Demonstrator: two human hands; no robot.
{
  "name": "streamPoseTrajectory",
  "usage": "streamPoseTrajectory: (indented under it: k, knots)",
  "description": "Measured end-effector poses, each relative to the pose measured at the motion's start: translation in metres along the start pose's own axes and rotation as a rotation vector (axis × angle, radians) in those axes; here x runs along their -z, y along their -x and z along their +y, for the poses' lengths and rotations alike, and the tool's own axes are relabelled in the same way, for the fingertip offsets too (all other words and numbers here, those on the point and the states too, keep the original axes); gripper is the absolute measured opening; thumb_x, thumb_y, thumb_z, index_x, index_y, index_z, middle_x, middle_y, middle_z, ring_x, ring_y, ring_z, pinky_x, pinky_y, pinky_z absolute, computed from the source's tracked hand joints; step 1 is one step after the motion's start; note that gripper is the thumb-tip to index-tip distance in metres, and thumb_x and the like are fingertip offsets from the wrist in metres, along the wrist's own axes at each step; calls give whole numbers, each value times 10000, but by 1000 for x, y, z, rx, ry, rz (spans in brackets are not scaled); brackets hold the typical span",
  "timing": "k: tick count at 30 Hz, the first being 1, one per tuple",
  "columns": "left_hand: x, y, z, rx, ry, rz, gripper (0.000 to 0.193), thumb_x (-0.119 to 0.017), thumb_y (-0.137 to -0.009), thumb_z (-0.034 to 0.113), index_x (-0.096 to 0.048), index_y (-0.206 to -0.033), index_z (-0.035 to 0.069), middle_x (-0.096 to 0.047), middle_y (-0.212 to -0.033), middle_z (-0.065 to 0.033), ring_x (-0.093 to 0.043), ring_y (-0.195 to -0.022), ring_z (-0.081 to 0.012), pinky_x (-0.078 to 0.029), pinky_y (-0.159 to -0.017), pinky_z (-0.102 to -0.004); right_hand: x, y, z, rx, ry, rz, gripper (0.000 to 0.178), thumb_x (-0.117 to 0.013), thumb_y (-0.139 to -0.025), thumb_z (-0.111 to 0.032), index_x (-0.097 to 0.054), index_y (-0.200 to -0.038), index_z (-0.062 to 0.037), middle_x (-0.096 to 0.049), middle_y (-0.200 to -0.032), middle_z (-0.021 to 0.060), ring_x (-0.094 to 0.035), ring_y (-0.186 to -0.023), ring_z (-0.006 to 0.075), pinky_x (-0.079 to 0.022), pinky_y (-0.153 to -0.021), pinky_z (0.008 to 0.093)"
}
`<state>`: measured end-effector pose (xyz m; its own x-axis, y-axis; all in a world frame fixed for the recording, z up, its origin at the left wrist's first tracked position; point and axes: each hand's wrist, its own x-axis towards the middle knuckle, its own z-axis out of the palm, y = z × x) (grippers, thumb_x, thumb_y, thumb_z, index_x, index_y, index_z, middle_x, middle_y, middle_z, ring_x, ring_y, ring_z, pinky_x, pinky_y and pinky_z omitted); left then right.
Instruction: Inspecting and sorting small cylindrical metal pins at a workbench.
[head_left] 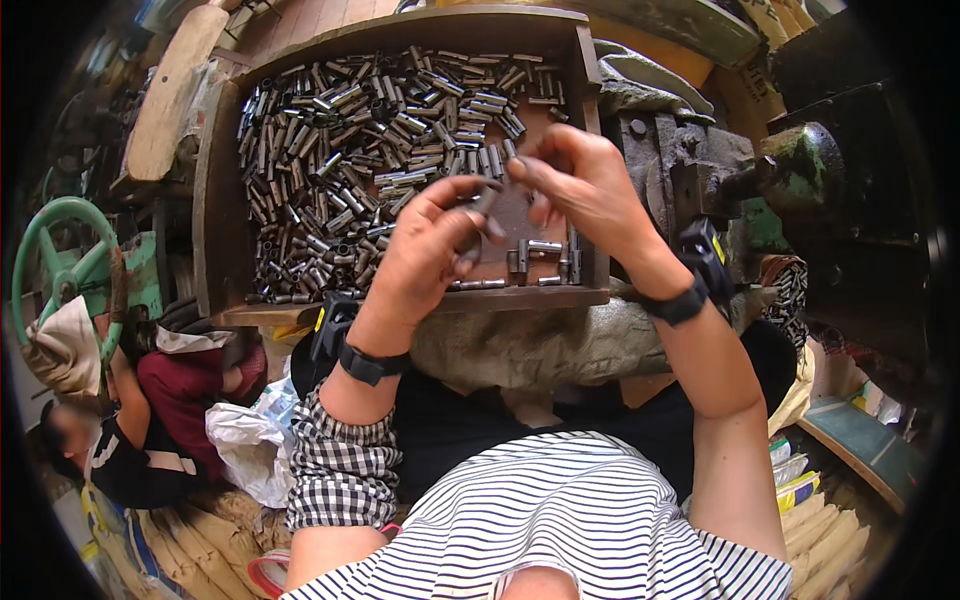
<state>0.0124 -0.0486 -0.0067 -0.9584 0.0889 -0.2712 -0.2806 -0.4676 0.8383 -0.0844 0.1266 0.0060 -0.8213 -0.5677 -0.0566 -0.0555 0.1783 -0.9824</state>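
Above the near part of a wooden tray [590,210], my left hand [425,240] is closed round a short dark metal tube [486,200], its end standing up between thumb and forefinger. Close beside it on the right, my right hand [585,185] is raised with thumb and forefinger pinched together. Motion smears those fingers, so what they hold, if anything, is unclear. Short metal tubes [345,150] fill the tray's left and middle in a loose heap. Several tubes [545,247] lie apart in the near right corner, below my right hand.
Right of the tray stands a greasy machine [700,165] with a round metal part [805,165]. A green handwheel [65,270] is at the far left, above another person [150,430]. A cloth [540,345] covers my lap. A white plastic bag [250,445] lies left.
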Motion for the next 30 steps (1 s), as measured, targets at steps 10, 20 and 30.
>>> streamPoseTrajectory:
  k: [10, 20, 30]
  knots:
    - [2, 2, -7, -127, -811, 12, 104, -584, -791, 82, -589, -871, 16, -552, -598, -28, -498, -480, -63, -391, -448, -211, -23, -49, 39, 283, 1006, 164, 145, -593, -710, -92, -619, -790, 26, -633, -816, 227, -634, -799, 370, -515, -698, 417]
    - [-9, -14, -28, -205, -1627, -43, 249, -669, -726, 214, -557, -799, 4, -612, -744, -185, -591, -752, -393, -470, -649, -466, 7, 45, 10, 213, 394, 105, 182, -663, -686, -45, -566, -819, 33, -597, -655, 147, -633, -617, 226, -485, -560, 313]
    - [-10, -21, -33, -334, -1655, -3, 204, -641, -726, 130, -496, -781, -3, -580, -715, -209, -587, -710, -386, -459, -609, -457, 18, 73, 22, -85, -186, 33, 172, -615, -838, -62, -560, -985, 9, -596, -726, 29, -590, -562, 72, -430, -471, 188]
